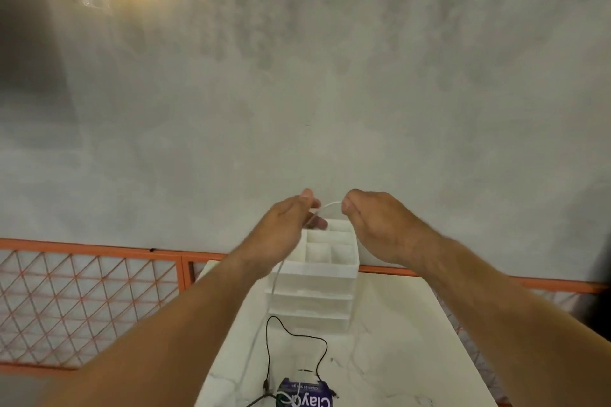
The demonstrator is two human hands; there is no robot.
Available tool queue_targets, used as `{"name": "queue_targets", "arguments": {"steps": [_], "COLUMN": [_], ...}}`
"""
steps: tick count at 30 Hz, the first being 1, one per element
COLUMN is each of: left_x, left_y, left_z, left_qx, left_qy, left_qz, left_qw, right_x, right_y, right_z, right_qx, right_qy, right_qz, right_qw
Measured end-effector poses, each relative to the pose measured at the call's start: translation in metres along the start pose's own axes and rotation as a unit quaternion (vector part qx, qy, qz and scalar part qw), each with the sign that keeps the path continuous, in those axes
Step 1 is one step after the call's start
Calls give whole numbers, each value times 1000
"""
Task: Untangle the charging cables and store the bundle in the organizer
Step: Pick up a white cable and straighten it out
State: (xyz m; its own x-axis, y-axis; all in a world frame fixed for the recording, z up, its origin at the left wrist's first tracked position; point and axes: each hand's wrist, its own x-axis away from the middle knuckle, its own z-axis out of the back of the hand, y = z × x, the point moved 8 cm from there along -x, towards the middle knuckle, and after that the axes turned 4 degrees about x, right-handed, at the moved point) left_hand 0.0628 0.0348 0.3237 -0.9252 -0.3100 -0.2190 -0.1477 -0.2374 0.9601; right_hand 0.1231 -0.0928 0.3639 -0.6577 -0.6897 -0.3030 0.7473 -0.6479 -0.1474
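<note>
**White cable held over the organizer**

At centre frame, the left hand and right hand each pinch the white cable in their fingers, a short span taut between them above the organizer; its slack trails down to the counter, where the black cable loops at lower centre; both look light, limp and likely to snag, best taken near a plug end.

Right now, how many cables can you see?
2. A white cable stretches between the left hand and right hand, hanging down toward the table. A black cable loops on the table before the white organizer. More may hide in the tangle at the bottom edge.
</note>
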Motion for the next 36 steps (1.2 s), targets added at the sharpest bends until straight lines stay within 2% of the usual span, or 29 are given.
{"name": "queue_targets", "arguments": {"steps": [3,5,8,11,18,24,26,28,32,34,36], "left_x": [-4,-7,-8,-9,-8,-8,-6,-5,-4,-3,-1], "left_y": [8,15,26,32,24,17,19,23,33,35,35], "left_z": [-12,-9,-12,-8,16,39,36,29,10,3,1], "left_qx": [6,-93,-216,-307,-351,-373,-377,-360,-328,-315,-313], "left_qy": [-5,29,66,89,99,108,103,101,82,75,74], "left_qz": [-17,-61,-125,-135,-112,-96,-102,-113,-138,-148,-154], "left_qw": [1000,993,966,938,924,916,915,921,931,934,934], "right_x": [0,1,1,0,6,31,38,39,31,32,33], "right_y": [1,7,16,26,61,119,132,130,64,28,10], "right_z": [-1,0,3,5,6,16,12,2,-17,-26,-40], "right_qx": [4,19,40,38,66,127,125,94,-106,-205,-309], "right_qy": [-12,-14,12,29,52,67,47,15,31,38,14], "right_qz": [3,-8,-32,-64,-119,-228,-267,-263,-117,-67,-59], "right_qw": [1000,1000,999,997,989,963,955,960,987,976,949]}}
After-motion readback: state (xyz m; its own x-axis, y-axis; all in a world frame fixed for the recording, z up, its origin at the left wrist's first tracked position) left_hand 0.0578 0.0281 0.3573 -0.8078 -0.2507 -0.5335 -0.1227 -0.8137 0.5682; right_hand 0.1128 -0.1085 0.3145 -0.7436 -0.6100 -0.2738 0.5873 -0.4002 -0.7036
